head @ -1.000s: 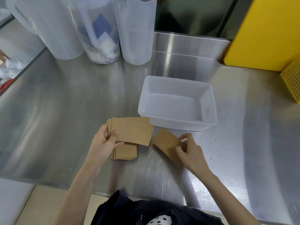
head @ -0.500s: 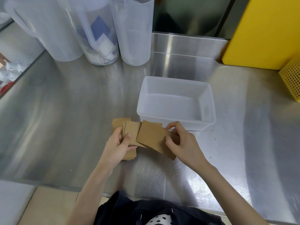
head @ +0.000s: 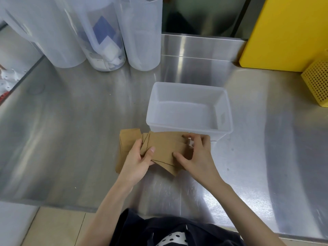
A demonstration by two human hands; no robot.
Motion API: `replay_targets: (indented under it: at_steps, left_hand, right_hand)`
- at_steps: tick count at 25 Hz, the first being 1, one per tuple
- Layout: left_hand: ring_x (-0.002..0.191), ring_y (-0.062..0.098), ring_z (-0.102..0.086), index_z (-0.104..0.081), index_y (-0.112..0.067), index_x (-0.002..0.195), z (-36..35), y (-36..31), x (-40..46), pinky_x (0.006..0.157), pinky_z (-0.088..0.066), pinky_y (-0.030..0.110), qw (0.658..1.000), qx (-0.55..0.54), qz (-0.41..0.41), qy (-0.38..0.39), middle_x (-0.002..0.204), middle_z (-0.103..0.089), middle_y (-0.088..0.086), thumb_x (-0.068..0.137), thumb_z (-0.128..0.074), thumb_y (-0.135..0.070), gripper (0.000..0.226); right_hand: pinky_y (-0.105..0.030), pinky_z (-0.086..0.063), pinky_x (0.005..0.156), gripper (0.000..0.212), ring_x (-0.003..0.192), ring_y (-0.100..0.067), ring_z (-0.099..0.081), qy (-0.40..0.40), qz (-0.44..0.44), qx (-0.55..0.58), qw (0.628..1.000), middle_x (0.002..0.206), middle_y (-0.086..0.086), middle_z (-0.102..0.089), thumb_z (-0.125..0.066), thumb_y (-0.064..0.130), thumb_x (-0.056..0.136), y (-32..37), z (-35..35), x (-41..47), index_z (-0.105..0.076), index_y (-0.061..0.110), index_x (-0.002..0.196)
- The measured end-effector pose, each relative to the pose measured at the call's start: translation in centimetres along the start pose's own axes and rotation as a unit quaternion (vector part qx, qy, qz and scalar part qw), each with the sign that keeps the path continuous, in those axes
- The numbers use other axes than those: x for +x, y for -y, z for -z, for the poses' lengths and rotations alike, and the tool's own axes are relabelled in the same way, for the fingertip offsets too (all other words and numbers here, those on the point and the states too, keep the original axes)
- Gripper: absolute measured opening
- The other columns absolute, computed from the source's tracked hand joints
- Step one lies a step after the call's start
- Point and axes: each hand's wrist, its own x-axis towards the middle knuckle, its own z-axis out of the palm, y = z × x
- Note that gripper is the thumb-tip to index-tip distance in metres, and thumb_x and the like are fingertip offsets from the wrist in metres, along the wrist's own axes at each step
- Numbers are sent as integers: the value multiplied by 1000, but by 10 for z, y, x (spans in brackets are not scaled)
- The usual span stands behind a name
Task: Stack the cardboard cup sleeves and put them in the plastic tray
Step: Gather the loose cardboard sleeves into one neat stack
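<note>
Several flat brown cardboard cup sleeves [head: 164,148] are fanned between my two hands, just in front of the plastic tray. My left hand [head: 137,160] grips their left end, thumb on top. My right hand [head: 194,155] pinches the right end of the top sleeve, fingers at its far edge. More sleeves [head: 128,139] lie in a flat pile on the steel counter, partly under my left hand. The translucent white plastic tray [head: 224,105] stands behind the sleeves with nothing in it.
Three tall translucent plastic pitchers [head: 142,36] stand at the back left. A yellow board [head: 284,32] leans at the back right, with a yellow perforated basket [head: 316,82] beside it. The counter's front edge [head: 53,203] runs close to my body.
My right hand carried a single sleeve from the counter leftward onto the sleeves in my left hand. Both hands now hold the fanned sleeves together, closer to the tray.
</note>
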Motion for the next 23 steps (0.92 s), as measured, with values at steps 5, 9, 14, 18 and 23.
replay_targets:
  at_steps: [5, 9, 14, 18, 23]
  left_hand:
    - [104, 4, -57, -43, -22, 117, -15, 2, 0, 77, -54, 16, 999, -18, -9, 49, 113, -58, -10, 90, -44, -19, 28]
    - [106, 6, -57, -48, -28, 105, -28, 13, 6, 92, -47, 25, 995, 29, -27, 91, 108, -60, -11, 89, -46, -17, 20]
    - [101, 2, -59, -49, -30, 97, -37, 33, 7, 90, -44, 15, 988, 107, -34, 105, 105, -63, -5, 87, -50, -12, 21]
    - [94, 19, -61, -45, -35, 102, -36, 44, 4, 89, -46, 30, 981, 163, -43, 98, 96, -60, -14, 84, -54, -12, 31]
    - [95, 25, -59, -41, -30, 112, -38, 49, 2, 81, -43, 14, 974, 202, -44, 97, 104, -58, -12, 84, -53, -10, 37]
  right_hand:
    - [-30, -49, 93, 69, 93, -1, -52, 21, -115, 215, 970, 103, 13, -48, -68, 11, 78, -11, 13, -8, -28, 25, 133]
    - [-2, -47, 74, 44, 80, 17, -56, -20, -65, 192, 979, 96, 17, -58, -65, 3, 78, -25, 24, -14, -46, 23, 112]
    - [4, -39, 67, 35, 77, 22, -53, -38, -50, 125, 990, 88, 17, -58, -63, 1, 78, -46, 23, -24, -46, 19, 103]
    - [4, -36, 75, 44, 87, 20, -50, -20, -48, 98, 994, 97, 13, -56, -62, 0, 78, -61, 12, -28, -41, 26, 107]
    - [3, -36, 75, 47, 91, 13, -52, -20, -40, 81, 996, 100, 14, -54, -56, -4, 78, -70, 8, -29, -40, 31, 107]
